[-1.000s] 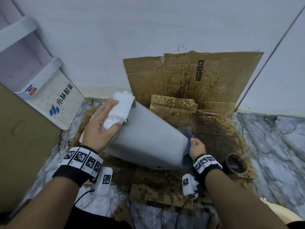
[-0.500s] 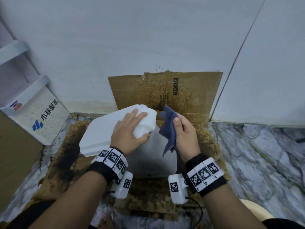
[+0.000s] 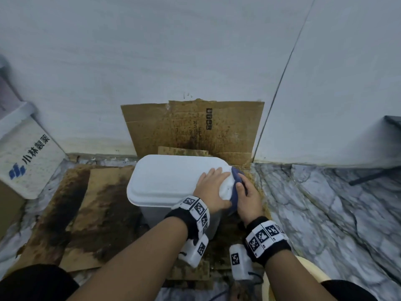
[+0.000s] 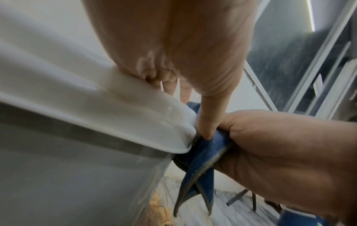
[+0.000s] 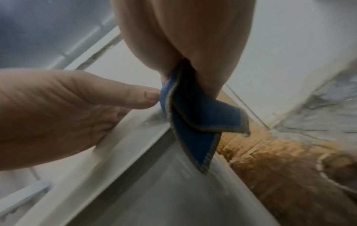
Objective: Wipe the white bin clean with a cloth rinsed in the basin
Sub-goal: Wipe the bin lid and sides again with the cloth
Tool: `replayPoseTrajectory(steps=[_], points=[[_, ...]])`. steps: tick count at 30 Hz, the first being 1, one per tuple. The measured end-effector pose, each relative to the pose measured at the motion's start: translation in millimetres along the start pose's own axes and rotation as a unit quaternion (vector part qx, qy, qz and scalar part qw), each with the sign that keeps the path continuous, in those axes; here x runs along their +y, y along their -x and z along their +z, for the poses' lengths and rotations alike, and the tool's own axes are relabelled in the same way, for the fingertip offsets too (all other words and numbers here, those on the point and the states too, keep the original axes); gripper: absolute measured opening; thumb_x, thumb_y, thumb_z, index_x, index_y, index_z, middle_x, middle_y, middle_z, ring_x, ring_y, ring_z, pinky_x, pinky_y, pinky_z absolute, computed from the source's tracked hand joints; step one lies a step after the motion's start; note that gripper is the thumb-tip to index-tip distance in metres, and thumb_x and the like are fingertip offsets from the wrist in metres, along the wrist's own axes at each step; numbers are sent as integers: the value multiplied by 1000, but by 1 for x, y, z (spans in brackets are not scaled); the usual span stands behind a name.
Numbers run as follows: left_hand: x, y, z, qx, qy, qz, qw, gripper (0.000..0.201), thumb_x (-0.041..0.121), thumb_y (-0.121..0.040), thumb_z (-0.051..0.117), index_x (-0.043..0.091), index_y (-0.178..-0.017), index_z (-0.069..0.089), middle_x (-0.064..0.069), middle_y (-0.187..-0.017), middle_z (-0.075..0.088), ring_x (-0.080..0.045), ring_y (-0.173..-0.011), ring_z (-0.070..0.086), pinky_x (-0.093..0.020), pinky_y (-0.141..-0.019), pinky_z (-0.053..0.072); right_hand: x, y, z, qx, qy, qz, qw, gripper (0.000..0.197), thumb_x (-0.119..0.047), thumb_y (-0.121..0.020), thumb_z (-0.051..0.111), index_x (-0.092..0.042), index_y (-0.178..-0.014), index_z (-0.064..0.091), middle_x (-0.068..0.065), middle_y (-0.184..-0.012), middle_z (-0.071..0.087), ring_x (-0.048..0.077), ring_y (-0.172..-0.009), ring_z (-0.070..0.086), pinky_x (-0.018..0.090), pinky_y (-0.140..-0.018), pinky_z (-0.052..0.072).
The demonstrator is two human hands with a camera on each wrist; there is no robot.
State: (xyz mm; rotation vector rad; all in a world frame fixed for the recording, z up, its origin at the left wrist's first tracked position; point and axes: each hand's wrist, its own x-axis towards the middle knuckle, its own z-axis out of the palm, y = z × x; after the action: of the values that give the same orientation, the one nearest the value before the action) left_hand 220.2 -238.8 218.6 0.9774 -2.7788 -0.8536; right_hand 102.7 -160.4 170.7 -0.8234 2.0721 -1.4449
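The white bin (image 3: 165, 181) stands upright on stained cardboard with its lid closed. My left hand (image 3: 213, 181) lies flat on the right end of the lid, its thumb pointing down past the lid's corner. My right hand (image 3: 240, 187) grips a folded blue cloth (image 3: 235, 179) against that same end of the lid. In the left wrist view the cloth (image 4: 203, 165) hangs from the right hand (image 4: 280, 152) just below the lid rim (image 4: 96, 107). From the right wrist, the cloth (image 5: 193, 122) is seen touching the left thumb (image 5: 135, 97) above the bin wall (image 5: 164, 191).
Wet, stained cardboard (image 3: 97, 213) covers the floor under the bin, and another sheet (image 3: 191, 127) leans on the wall behind. A white printed box (image 3: 28, 161) stands at the left. Marble floor (image 3: 325, 203) lies to the right. A pale round rim (image 3: 303, 274) shows at bottom right.
The bin went from tilted on its side to upright. The right hand brought the cloth from the bin's base up to the lid's right end. The left hand shifted to that end.
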Motion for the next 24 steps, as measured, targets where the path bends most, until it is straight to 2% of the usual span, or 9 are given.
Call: replayPoseTrajectory(steps=[3,6,10,12,14,16,18,21,24], points=[[5,2,7,32,141,5,989,74,27,-81,72,25,-146,37,2,-158,27,-16,-147,18,-31,-119,12,4,-6,-16,-18,-16,22,999,35,-22,-101,43,-23,-135,53,0,-137,56,19,-125,51,43,-107,42],[-11,20,-10,145,242,21,959,51,18,-80,73,21,-129,58,5,-138,53,-13,-131,45,-21,-111,30,-9,-9,-23,26,-23,27,999,29,-20,-101,43,-22,-127,57,1,-128,61,19,-113,57,42,-101,46],[-74,52,-55,276,176,-30,944,40,22,-81,73,23,-120,64,2,-127,59,-17,-122,50,-37,-110,36,-42,-13,-16,89,48,-48,994,36,-26,-101,42,-21,-136,50,2,-135,55,21,-122,51,39,-104,41],[-122,66,-73,253,124,-144,949,56,36,-78,74,30,-130,56,-2,-138,49,-24,-129,43,-44,-111,33,-49,-15,-3,11,124,-71,990,40,-29,-102,38,-22,-142,44,1,-146,46,22,-132,43,37,-108,35],[-162,81,-84,183,176,-230,939,75,47,-71,76,37,-138,45,-2,-145,38,-28,-134,37,-47,-108,34,-48,-14,14,-97,320,-71,940,47,-36,-103,30,-26,-149,31,3,-159,23,27,-144,23,44,-115,24],[-183,92,-83,125,348,-242,897,77,32,-74,80,36,-140,41,3,-139,43,-26,-128,44,-46,-98,44,-46,-14,28,-127,442,-54,886,51,-44,-102,20,-33,-152,18,1,-162,4,32,-148,6,54,-117,14],[-190,96,-78,74,462,-237,851,76,6,-77,77,32,-140,44,1,-135,51,-25,-116,55,-44,-83,54,-52,-14,38,-126,473,-26,872,52,-47,-101,16,-36,-152,11,-2,-162,-2,34,-148,-1,56,-116,7],[-198,97,-69,75,509,-215,830,82,-13,-68,76,25,-136,52,-3,-134,54,-27,-108,62,-43,-77,59,-68,-14,55,-140,510,6,849,53,-47,-102,15,-36,-153,6,-2,-163,-4,33,-148,-6,58,-115,3],[-203,101,-64,98,520,-203,824,79,-13,-61,80,28,-126,59,3,-131,55,-27,-111,61,-44,-78,59,-81,-15,83,-153,532,12,833,53,-47,-101,13,-38,-152,2,-3,-162,-6,32,-148,-9,59,-114,-2]])
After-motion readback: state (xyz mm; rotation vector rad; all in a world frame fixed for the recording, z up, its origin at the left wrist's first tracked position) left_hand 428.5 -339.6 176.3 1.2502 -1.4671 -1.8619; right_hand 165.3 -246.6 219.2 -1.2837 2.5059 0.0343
